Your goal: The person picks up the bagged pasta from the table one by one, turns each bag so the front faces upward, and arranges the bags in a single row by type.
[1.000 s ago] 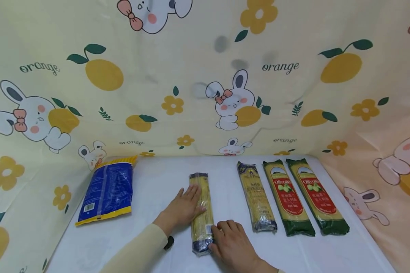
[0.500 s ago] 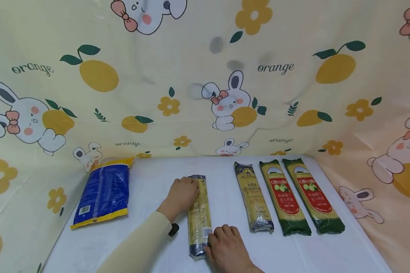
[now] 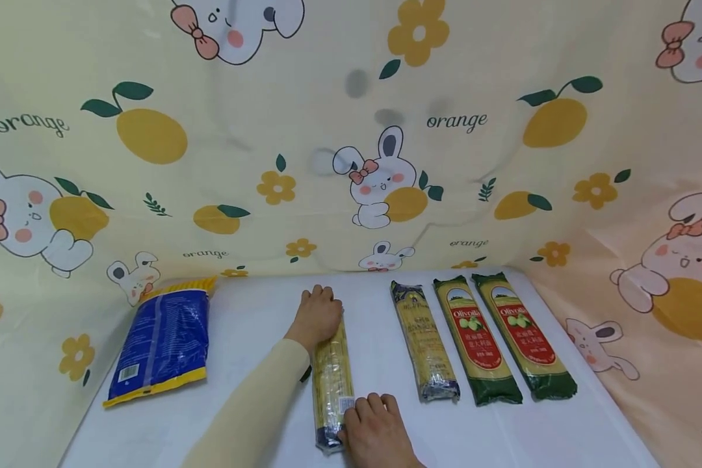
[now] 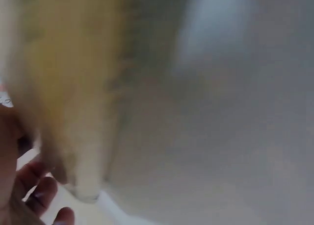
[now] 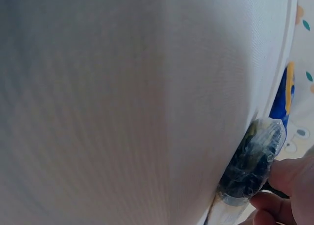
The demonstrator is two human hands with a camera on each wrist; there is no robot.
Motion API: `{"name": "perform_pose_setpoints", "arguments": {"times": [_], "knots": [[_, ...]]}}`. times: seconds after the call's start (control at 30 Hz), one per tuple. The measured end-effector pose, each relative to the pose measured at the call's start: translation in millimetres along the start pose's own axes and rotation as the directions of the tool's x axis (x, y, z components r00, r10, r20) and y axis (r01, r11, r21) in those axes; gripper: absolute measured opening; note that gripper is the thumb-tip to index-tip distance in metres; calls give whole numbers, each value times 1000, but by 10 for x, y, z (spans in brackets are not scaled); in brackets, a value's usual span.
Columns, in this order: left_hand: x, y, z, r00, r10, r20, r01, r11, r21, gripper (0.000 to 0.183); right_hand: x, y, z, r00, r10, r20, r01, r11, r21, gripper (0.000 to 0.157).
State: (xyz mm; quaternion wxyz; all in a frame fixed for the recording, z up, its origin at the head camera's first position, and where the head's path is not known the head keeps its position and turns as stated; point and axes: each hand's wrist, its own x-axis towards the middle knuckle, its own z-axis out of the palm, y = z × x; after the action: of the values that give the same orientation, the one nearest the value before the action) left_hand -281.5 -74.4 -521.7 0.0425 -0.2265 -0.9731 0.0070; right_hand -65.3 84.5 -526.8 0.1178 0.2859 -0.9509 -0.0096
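Observation:
A long clear packet of spaghetti [image 3: 332,383] with dark blue ends lies lengthwise on the white table, its barcode near the closer end. My left hand [image 3: 318,317] grips its far end, the fingers bent over the top and hiding that end. In the left wrist view the packet [image 4: 73,78] is blurred and close, with curled fingers [image 4: 41,193] at its lower end. My right hand [image 3: 380,432] holds the near end from the right side. The right wrist view has thumb and fingers pinching the packet's dark, crinkled end [image 5: 250,161].
To the right lie another blue-ended spaghetti packet [image 3: 426,344] and two green Olivoila spaghetti packets [image 3: 480,344], [image 3: 526,338] side by side. A large blue and yellow bag [image 3: 164,338] lies at the left. A patterned cloth [image 3: 269,130] hangs behind the white table [image 3: 251,305].
My left hand has slid from the packet's middle to its far end, and its fingers have gone from stretched out to bent over it. My right hand stays at the near end.

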Motion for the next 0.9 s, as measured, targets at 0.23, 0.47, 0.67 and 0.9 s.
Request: {"name": "perform_pose_setpoints", "arguments": {"times": [0.23, 0.47, 0.67, 0.9], "knots": [[3, 22, -15, 997, -42, 58, 43, 999, -19, 30, -22, 5, -12, 1000, -14, 27, 13, 999, 38, 35], [-11, -117, -46, 994, -83, 70, 85, 996, -33, 27, -25, 32, -12, 1000, -6, -3, 6, 998, 56, 34], [-140, -240, -221, 996, -90, -10, 89, 994, -66, 25, -51, 48, -12, 998, -1, -67, 5, 998, 59, 36], [-332, -275, -401, 963, -62, -260, 18, 986, -169, 20, -124, 49, -7, 988, -2, -153, -1, 1000, -17, 42]]}}
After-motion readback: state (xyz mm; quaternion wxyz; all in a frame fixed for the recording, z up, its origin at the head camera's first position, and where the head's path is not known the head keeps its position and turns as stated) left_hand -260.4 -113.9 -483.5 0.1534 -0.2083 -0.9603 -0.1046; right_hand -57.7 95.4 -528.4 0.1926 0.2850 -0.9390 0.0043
